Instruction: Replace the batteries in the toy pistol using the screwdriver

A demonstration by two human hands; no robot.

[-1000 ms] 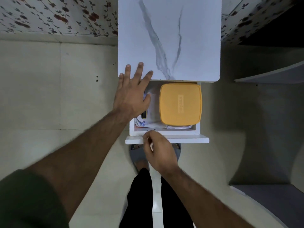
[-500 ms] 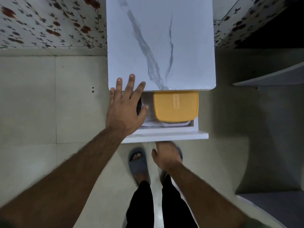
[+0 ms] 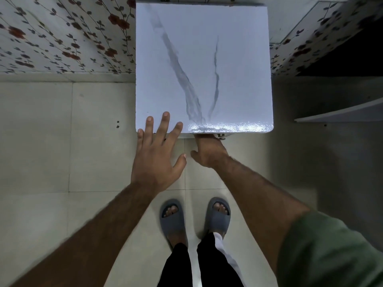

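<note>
Right hand [image 3: 207,151] grip hidden beneath cabinet top [image 3: 204,65]; left hand [image 3: 157,154] flat.

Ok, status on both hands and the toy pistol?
Left hand flat, fingertips on cabinet top. Right hand at cabinet front, fingers hidden under the edge. No pistol, screwdriver or batteries in view.

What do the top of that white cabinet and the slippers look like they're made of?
Cabinet top: glossy marble-look surface, white with grey veins; glare along its front edge suggests laminate or polished stone, hard to tell which. Slippers: matte grey, thick and rounded with no seams, probably moulded foam or rubber.
</note>
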